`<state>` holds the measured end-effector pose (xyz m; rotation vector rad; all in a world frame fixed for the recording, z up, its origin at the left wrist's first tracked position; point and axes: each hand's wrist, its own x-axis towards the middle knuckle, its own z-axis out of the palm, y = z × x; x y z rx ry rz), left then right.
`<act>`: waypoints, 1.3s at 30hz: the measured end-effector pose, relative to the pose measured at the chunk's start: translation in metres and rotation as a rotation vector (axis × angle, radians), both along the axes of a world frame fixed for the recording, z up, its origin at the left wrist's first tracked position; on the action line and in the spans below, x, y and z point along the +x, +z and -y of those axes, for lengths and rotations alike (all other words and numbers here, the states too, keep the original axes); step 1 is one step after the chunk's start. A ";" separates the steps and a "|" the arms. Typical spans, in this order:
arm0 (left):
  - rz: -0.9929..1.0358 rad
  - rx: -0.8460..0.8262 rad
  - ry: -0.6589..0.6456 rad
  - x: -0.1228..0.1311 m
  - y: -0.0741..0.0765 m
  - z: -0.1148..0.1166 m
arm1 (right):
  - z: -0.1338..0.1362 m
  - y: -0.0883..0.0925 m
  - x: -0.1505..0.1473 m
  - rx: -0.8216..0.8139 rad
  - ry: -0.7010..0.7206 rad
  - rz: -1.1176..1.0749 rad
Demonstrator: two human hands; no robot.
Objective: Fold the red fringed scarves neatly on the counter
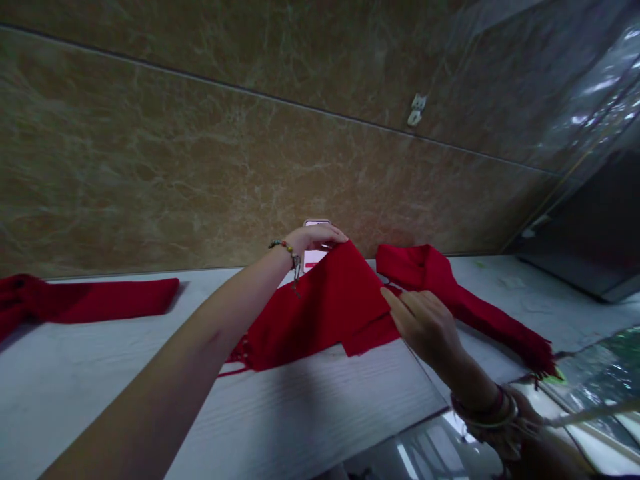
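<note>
A red fringed scarf (pixel 325 300) lies partly folded on the white wood-grain table, its fringe toward the left. My left hand (pixel 320 235), with a beaded bracelet at the wrist, pinches the scarf's raised upper corner. At the scarf's right edge, my right hand (pixel 425 323) has its fingers closed on the cloth, with the index finger along the edge. Behind my left hand a lit phone (pixel 314 259) leans by the wall, partly covered by the hand and the scarf.
Another red scarf (pixel 450 287) lies bent at the right, its fringe over the table's edge. A further red cloth (pixel 115 299) rests at the left. The marbled wall (pixel 200 167) borders the white table (pixel 100 387). A dark box-like object (pixel 590 233) stands far right.
</note>
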<state>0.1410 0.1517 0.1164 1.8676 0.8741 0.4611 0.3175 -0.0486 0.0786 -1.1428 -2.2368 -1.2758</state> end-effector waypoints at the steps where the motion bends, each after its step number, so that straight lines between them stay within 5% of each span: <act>1: -0.033 0.035 -0.005 0.015 -0.002 -0.002 | -0.002 -0.003 0.013 -0.015 -0.020 -0.013; 6: -0.182 0.139 0.004 0.076 -0.041 -0.003 | -0.014 -0.044 0.066 -0.181 -0.141 -0.156; 10: -0.358 0.242 0.009 0.091 -0.080 0.005 | -0.020 -0.083 0.085 -0.427 -0.198 -0.257; 15: -0.462 0.388 0.046 0.063 -0.097 0.023 | -0.022 -0.097 0.089 -0.600 -0.222 -0.380; 19: -0.488 0.630 0.167 0.021 -0.107 0.069 | -0.024 -0.099 0.087 -0.646 -0.203 -0.479; 25: -0.592 0.652 -0.063 -0.033 -0.134 0.139 | -0.026 -0.105 0.081 -0.619 -0.209 -0.450; 32: -0.670 0.698 -0.172 -0.051 -0.123 0.129 | -0.018 -0.085 0.059 -0.404 -0.176 -0.091; 39: -0.638 0.654 -0.278 -0.071 -0.088 0.131 | -0.020 -0.073 0.056 -0.563 -0.156 -0.162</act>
